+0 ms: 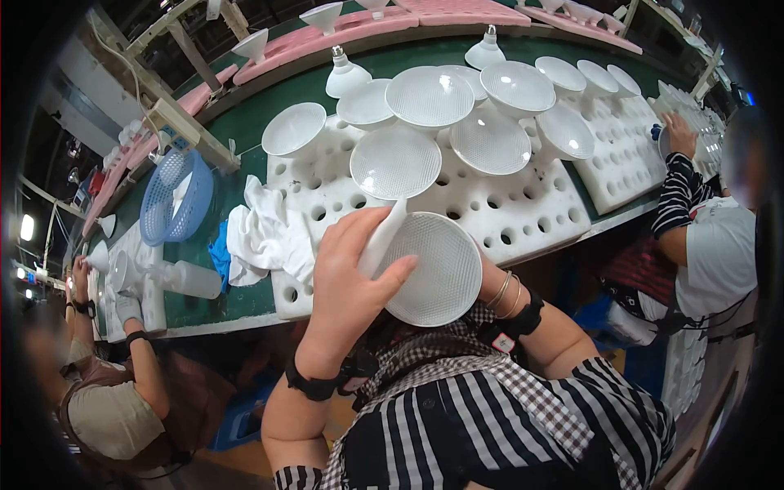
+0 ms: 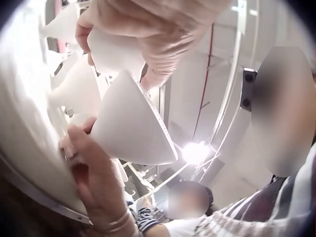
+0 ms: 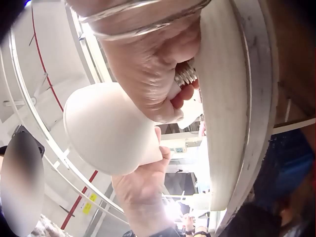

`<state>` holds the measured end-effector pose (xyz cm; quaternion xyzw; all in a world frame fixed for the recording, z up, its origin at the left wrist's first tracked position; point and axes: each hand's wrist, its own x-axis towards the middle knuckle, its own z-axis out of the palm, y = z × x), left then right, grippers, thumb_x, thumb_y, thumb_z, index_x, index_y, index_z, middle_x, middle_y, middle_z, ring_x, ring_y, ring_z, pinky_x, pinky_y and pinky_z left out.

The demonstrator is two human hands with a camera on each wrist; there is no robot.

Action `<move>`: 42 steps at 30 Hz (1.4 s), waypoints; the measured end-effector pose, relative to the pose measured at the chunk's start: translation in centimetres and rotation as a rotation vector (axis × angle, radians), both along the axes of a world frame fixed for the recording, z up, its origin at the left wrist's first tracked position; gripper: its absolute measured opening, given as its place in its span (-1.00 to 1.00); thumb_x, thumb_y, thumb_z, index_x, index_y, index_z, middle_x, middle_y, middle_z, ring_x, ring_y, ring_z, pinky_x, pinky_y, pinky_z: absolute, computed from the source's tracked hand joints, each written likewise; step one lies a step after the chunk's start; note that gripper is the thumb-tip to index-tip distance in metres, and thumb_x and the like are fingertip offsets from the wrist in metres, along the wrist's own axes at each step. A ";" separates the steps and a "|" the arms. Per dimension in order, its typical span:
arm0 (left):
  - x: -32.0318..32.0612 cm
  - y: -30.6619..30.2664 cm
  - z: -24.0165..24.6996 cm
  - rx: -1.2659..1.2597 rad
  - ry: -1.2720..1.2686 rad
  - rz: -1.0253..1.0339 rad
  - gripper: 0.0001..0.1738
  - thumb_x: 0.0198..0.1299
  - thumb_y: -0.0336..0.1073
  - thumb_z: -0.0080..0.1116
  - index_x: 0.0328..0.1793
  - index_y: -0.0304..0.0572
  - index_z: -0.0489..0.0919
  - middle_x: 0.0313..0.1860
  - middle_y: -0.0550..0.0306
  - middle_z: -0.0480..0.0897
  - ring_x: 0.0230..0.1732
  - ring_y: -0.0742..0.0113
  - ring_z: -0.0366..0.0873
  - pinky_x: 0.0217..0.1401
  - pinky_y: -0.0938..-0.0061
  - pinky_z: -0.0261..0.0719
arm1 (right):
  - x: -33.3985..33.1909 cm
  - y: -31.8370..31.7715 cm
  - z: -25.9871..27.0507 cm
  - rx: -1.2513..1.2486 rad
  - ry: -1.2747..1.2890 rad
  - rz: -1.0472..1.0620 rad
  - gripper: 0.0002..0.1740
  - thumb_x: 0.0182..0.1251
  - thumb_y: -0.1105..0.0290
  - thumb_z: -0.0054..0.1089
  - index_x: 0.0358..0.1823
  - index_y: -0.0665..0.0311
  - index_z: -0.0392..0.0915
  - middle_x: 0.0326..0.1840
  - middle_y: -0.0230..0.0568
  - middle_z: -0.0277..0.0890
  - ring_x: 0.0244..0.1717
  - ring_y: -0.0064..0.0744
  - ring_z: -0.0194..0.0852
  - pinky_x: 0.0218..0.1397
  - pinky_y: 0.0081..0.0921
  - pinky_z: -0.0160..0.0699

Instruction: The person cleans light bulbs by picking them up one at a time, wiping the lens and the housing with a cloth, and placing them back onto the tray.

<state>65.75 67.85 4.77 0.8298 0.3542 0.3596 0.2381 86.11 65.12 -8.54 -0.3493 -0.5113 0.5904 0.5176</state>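
My right hand (image 3: 143, 74) grips a white reflector bulb (image 1: 437, 269) by its metal screw base (image 3: 186, 74). The bulb's round, textured lens tilts up toward the head camera, and in that view the bulb hides most of this hand. At the bulb's left side, my left hand (image 1: 347, 269) holds a smooth white piece (image 1: 384, 238) between fingers and thumb; I cannot tell what kind of thing it is. The left thumb overlaps the lens edge in the head view. In the left wrist view, the bulb's white cone (image 2: 131, 123) stands just below the white piece (image 2: 116, 52).
Several reflector bulbs (image 1: 396, 163) stand lens-up in a white foam board (image 1: 523, 216) with holes. Left of it lie a crumpled white cloth (image 1: 265, 233) and a blue basket (image 1: 175, 200). People work on both sides, a forearm (image 1: 682, 167) reaching in at right. Pink foam (image 1: 327, 41) runs behind.
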 end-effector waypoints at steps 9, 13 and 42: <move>1.2 0.4 1.5 -0.538 -0.123 0.082 -0.51 0.11 -0.27 0.43 0.14 -0.35 0.64 -0.16 0.15 0.70 -0.20 0.42 0.63 -0.10 0.50 0.58 | -0.1 -0.3 0.9 0.007 0.024 -0.049 -0.58 0.27 0.38 0.38 0.13 0.37 0.59 0.01 -0.15 0.71 -0.03 -0.41 0.67 0.06 -0.44 0.62; 1.4 0.1 1.4 0.011 0.050 -0.011 -0.57 0.13 -0.28 0.40 0.11 -0.34 0.65 -0.22 0.19 0.70 -0.27 0.46 0.60 -0.15 0.54 0.56 | -0.1 -0.5 0.7 -0.188 0.138 -0.026 -0.61 0.28 0.37 0.36 0.10 0.37 0.60 -0.01 -0.16 0.72 -0.08 -0.42 0.67 0.04 -0.45 0.62; 0.6 0.5 1.3 -0.655 -0.172 -0.019 -0.68 0.19 -0.38 0.32 0.08 -0.27 0.67 -0.22 0.27 0.66 -0.21 0.56 0.56 -0.14 0.62 0.52 | 0.7 -0.2 3.0 0.061 -0.289 0.019 -0.72 0.23 0.32 0.37 -0.12 0.34 0.64 -0.19 -0.10 0.72 -0.21 -0.28 0.68 -0.07 -0.37 0.60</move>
